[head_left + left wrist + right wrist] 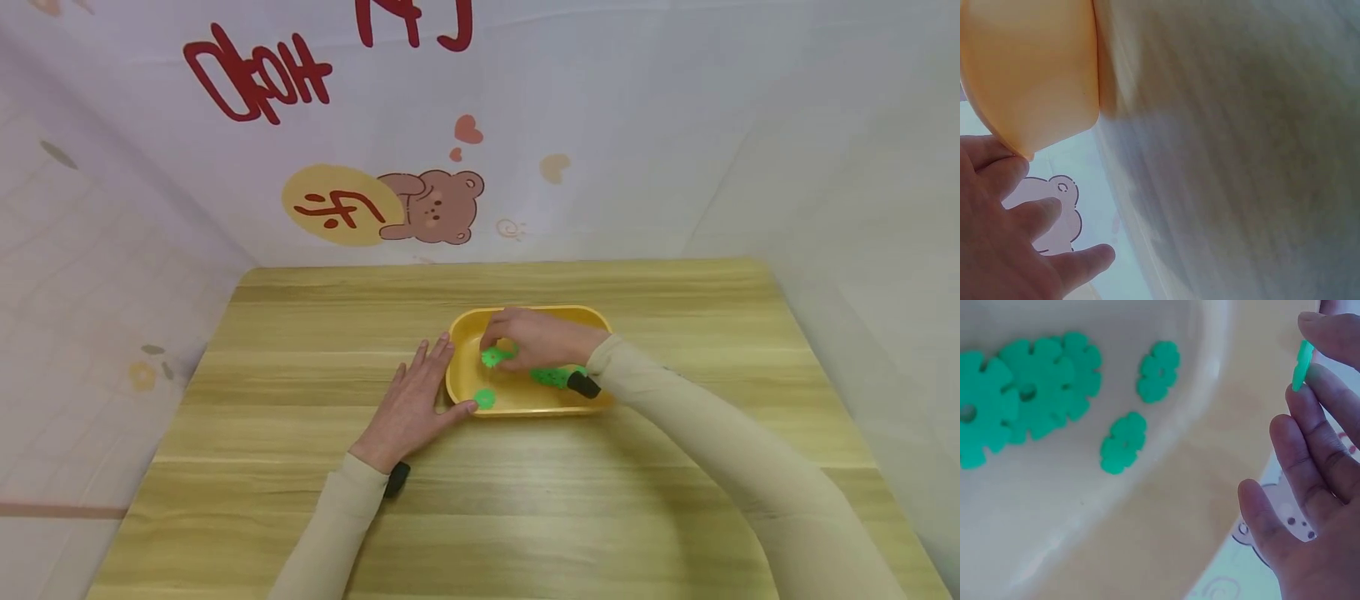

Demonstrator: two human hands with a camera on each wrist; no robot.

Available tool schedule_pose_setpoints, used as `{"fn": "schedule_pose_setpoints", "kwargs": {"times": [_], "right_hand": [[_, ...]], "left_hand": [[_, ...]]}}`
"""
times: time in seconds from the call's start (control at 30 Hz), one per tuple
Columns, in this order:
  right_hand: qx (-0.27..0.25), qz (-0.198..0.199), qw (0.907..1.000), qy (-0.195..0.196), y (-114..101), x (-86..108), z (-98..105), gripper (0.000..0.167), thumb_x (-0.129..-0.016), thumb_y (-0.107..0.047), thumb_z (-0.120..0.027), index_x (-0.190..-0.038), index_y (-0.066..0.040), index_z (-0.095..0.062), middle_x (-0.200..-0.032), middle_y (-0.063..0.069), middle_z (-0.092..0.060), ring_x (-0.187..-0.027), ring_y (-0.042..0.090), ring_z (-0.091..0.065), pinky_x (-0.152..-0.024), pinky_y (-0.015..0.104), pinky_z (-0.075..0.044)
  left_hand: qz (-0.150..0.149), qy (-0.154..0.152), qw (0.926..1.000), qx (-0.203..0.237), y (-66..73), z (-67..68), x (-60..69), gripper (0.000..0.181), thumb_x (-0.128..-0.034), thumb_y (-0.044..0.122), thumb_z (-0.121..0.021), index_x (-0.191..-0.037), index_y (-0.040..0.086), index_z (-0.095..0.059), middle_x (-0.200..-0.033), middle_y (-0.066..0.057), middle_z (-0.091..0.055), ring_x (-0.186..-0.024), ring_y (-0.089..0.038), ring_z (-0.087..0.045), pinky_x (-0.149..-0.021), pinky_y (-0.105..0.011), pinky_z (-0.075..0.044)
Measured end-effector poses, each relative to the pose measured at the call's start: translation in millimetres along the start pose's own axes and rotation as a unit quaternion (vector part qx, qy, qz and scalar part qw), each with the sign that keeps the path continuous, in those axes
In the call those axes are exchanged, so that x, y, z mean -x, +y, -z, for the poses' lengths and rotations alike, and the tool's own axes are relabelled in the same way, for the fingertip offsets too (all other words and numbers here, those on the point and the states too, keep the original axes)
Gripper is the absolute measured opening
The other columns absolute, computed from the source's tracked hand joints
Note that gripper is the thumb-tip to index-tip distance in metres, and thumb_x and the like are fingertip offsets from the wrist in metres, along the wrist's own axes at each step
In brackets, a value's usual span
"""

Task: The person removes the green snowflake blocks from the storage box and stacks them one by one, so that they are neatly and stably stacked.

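A yellow tray [472, 321] with rounded corners lies on the wooden table. My left hand [408, 408] is spread at its left end, fingertips against the rim and thumb at the near corner. Over the inside of the tray, my right hand [543, 337] pinches a green snowflake disc [1302, 365] between thumb and fingers; the right wrist view shows it edge-on. Within the tray lie a loose green disc [485, 398] at the near left and overlapping discs [1035, 387] further right, which the right wrist and sleeve partly cover in the head view.
Pale wood tabletop [525, 517] surrounds the tray. Behind it rises a white cloth backdrop [637, 167] printed with a bear [442, 208], hearts and red lettering. Cloth also hangs at both sides. A dark strap piece [397, 481] shows at the left wrist.
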State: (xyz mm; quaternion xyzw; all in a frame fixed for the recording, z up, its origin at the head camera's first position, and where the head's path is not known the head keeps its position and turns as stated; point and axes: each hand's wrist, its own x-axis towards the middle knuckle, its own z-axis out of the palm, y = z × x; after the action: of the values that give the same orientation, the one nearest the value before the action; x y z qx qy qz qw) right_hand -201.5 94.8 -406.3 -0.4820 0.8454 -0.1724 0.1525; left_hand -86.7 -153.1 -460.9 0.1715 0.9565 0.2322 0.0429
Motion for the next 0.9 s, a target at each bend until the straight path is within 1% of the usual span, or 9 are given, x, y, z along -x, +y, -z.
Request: {"fn": "schedule_pose_setpoints", "kwargs": {"times": [0.17, 0.33, 0.5, 0.6, 0.73, 0.9], "right_hand": [[-0.009, 0.008, 0.9995, 0.028, -1, 9.3, 7, 0.029, -0.094, -0.023, -0.078, -0.120, -0.012, -0.074, -0.120, -0.001, -0.066, -0.115, 0.022, -0.061, -0.105, 0.038, -0.049], [-0.026, 0.007, 0.9981, 0.055, -3, 20.5, 13, 0.028, -0.094, -0.024, -0.078, -0.119, -0.012, -0.074, -0.119, -0.001, -0.065, -0.113, 0.026, -0.063, -0.101, 0.038, -0.051], [-0.024, 0.015, 0.9960, 0.085, -6, 30.4, 16, 0.027, -0.094, -0.024, -0.078, -0.118, -0.012, -0.074, -0.118, -0.001, -0.065, -0.113, 0.025, -0.062, -0.102, 0.037, -0.051], [-0.016, 0.016, 0.9945, 0.103, -8, 36.6, 15, 0.026, -0.094, -0.025, -0.078, -0.117, -0.013, -0.074, -0.118, -0.001, -0.065, -0.113, 0.021, -0.061, -0.102, 0.037, -0.051], [-0.014, 0.007, 0.9923, 0.123, -11, 46.2, 14, 0.026, -0.094, -0.024, -0.078, -0.117, -0.014, -0.074, -0.117, -0.002, -0.065, -0.112, 0.017, -0.060, -0.100, 0.036, -0.052], [-0.027, -0.001, 0.9892, 0.144, -12, 58.6, 11, 0.027, -0.093, -0.022, -0.080, -0.118, -0.013, -0.074, -0.115, -0.002, -0.064, -0.110, 0.019, -0.061, -0.098, 0.036, -0.052]], "left_hand": [[-0.003, 0.001, 1.0000, 0.006, -0.8, -1.0, -0.1, 0.100, -0.0953, 0.076, -0.050, -0.167, 0.014, -0.019, -0.173, 0.002, -0.012, -0.159, -0.028, -0.008, -0.122, -0.065, -0.019], [-0.006, 0.005, 0.9999, 0.009, -1.7, -1.9, -0.1, 0.099, -0.0965, 0.074, -0.051, -0.167, 0.013, -0.019, -0.173, 0.000, -0.013, -0.159, -0.030, -0.010, -0.122, -0.065, -0.019], [-0.010, 0.005, 0.9999, 0.009, -2.5, -1.4, 1.4, 0.096, -0.0989, 0.072, -0.048, -0.167, 0.012, -0.018, -0.174, 0.001, -0.011, -0.159, -0.030, -0.011, -0.122, -0.065, -0.019], [-0.013, 0.005, 0.9999, 0.006, -3.0, -0.9, 2.3, 0.092, -0.1017, 0.069, -0.045, -0.167, 0.012, -0.017, -0.174, 0.002, -0.009, -0.159, -0.030, -0.011, -0.121, -0.065, -0.020], [-0.019, 0.010, 0.9998, 0.004, -3.2, -0.8, 2.1, 0.082, -0.1064, 0.062, -0.041, -0.168, 0.013, -0.017, -0.174, 0.003, -0.008, -0.159, -0.030, -0.012, -0.121, -0.066, -0.021], [-0.023, 0.018, 0.9995, 0.012, -3.5, -1.6, 1.0, 0.074, -0.1098, 0.053, -0.041, -0.167, 0.011, -0.020, -0.173, 0.000, -0.012, -0.158, -0.032, -0.013, -0.120, -0.067, -0.021]]}}
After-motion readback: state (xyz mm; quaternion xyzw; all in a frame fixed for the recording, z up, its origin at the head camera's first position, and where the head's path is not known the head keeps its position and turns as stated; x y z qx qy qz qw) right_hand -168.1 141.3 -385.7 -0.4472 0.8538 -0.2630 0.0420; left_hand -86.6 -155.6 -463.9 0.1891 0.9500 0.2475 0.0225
